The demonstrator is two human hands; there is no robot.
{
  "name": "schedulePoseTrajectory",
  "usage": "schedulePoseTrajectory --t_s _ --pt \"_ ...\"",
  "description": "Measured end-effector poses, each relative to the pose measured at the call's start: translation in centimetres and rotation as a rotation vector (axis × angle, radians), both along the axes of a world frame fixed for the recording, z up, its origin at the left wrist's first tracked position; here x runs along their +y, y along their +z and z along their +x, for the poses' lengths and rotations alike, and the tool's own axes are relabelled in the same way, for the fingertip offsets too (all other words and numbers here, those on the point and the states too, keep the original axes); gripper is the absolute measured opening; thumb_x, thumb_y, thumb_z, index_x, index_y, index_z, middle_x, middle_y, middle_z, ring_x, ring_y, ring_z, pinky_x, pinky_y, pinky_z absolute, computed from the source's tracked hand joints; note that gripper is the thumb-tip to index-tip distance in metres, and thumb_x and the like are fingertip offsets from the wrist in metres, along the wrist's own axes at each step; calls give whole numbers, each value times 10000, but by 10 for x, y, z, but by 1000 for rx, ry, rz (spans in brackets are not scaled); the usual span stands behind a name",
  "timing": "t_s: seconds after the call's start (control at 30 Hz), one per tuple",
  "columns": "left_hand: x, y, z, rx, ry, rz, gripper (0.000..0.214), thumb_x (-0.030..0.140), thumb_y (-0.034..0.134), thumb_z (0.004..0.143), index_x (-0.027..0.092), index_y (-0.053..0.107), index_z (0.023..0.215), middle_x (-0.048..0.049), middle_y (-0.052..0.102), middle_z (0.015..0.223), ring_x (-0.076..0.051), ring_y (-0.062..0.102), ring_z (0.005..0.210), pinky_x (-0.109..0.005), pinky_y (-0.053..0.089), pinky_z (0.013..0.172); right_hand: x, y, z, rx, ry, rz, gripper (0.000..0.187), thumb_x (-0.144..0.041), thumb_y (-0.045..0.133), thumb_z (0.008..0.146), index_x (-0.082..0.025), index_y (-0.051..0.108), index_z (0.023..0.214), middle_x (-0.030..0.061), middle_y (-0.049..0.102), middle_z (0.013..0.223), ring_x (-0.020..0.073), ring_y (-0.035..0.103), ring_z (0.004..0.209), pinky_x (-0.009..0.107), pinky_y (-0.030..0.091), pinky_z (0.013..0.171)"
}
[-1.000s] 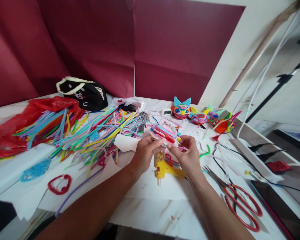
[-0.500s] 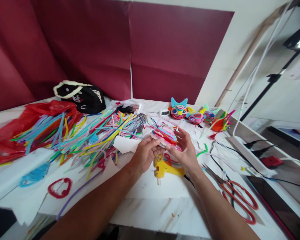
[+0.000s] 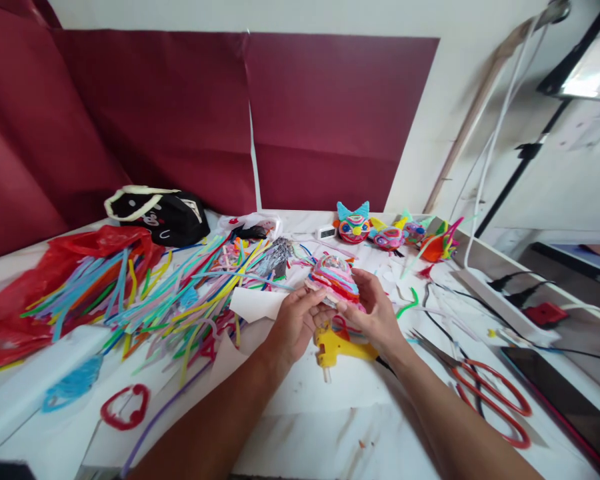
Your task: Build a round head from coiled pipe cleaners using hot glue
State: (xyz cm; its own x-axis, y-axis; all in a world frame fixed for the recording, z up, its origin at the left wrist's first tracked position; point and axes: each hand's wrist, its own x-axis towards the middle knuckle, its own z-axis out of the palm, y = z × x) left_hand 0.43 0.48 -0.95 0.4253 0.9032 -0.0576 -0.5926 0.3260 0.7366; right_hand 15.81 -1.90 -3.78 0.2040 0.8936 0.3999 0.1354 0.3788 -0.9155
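Note:
Both hands hold a rounded craft piece [image 3: 334,277] covered in rows of pink, red, blue and white pipe cleaners, raised above the table. My left hand [image 3: 296,320] grips its lower left edge, thumb on top. On the right side, my right hand [image 3: 375,310] curls its fingers round the edge. Just below the hands lies a yellow hot glue gun [image 3: 343,348] with its nozzle end partly hidden. Scissors with orange handles [image 3: 480,387] rest to the right of my right forearm.
Loose pipe cleaners [image 3: 180,300] spread across the left, partly in a red plastic bag [image 3: 95,243]. Several finished pipe-cleaner figures [image 3: 354,223] stand at the back. A power strip [image 3: 505,307], cables and a phone [image 3: 560,400] lie on the right. A black bag [image 3: 165,217] sits back left.
The craft piece has tilted, so more of its pink, rounded top shows. Both hands still grip it. The camera view has shifted upward, and the table sits lower in the picture.

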Motion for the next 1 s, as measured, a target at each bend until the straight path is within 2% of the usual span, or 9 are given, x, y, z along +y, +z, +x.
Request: schedulePoseTrajectory --t_s 0.3,0.63,0.83,1.0 --pt "-1 3 0 -10 -32 11 207 206 790 669 129 662 812 -20 720 746 -125 672 668 -245 563 678 -3 -2 -3 42 56 37 641 -413 752 735 -241 449 1272 108 558 1294 271 554 1185 472 433 1017" --pt "-2 1 0 10 -76 0 223 246 765 716 121 661 868 -58 721 798 -159 683 737 -279 558 724 -8 -1 -8 62 -52 33 600 -443 773 692 -234 504 1185 110 603 1198 276 597 1099 438 478 951" --pt "-3 -2 1 12 -69 -31 259 270 782 687 114 663 855 -74 712 800 -184 682 753 -310 553 739 -8 -4 -7 69 -87 12 601 -440 785 677 -233 519 1175 109 610 1177 275 606 1072 412 500 918" --pt "-5 0 0 -14 -78 -33 296 288 796 668 115 674 874 -84 714 830 -203 682 774 -345 546 776 -10 -5 -6 55 -91 54 573 -382 791 686 -242 534 1178 106 598 1186 266 593 1092 387 496 920"
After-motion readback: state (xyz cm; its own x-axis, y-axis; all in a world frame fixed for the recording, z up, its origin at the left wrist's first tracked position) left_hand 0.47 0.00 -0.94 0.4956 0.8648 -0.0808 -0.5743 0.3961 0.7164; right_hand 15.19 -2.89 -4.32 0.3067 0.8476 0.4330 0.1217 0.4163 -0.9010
